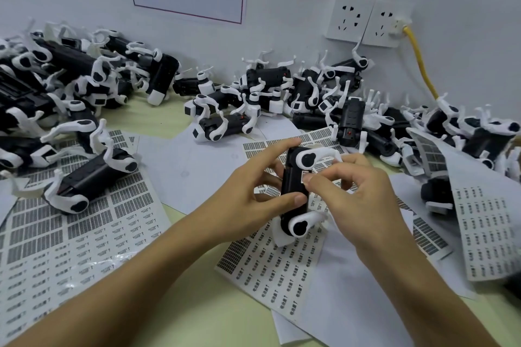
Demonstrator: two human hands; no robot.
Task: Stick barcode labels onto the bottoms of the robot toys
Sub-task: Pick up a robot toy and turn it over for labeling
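A black robot toy (293,191) with white legs is held upside down above the label sheets at the middle of the table. My left hand (253,191) grips its body, index finger over the top end and thumb on the lower side. My right hand (349,186) pinches a small white barcode label (305,175) against the toy's underside with thumb and index fingertip. A label sheet (270,270) with several printed stickers lies right under the toy.
Piles of black-and-white robot toys lie along the wall at the left (56,87), the middle (253,98) and the right (451,132). More label sheets lie at the left (70,234) and right (490,234). Wall sockets (366,20) with a yellow cable (420,62) are behind.
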